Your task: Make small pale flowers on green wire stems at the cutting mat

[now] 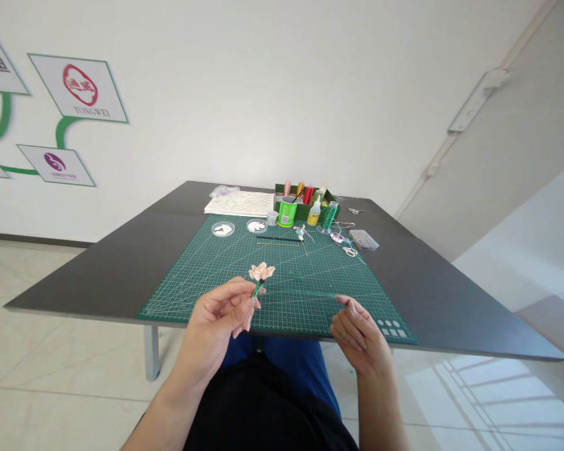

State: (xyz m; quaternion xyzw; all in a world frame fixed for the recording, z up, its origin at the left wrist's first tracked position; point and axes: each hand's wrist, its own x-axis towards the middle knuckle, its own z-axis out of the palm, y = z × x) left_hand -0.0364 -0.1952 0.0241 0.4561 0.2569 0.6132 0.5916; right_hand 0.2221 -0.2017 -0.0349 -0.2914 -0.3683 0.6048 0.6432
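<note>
Between the thumb and fingers of my left hand (pixel 228 310) is a pale pink artificial flower (pixel 262 271), held upright by its stem. Green wrapping covers the stem (pixel 258 289) just below the petals. A thin, faint green thread (pixel 305 292) runs from the stem across to my right hand (pixel 357 329). There the thumb and index finger pinch its end, the other fingers curled in. Both hands are above the near part of a green cutting mat (pixel 207 300). A small scrap of green thread (pixel 296 274) lies on the mat between them.
Farther back stand a green can (pixel 287 213), a yellow glue bottle (pixel 314 213), a green thread spool (pixel 329 215) and a dark green box (pixel 280 189) of spools. Thin brushes (pixel 277 238), white dishes (pixel 223 229), scissors (pixel 350 252) and a clear case (pixel 363 240) lie around.
</note>
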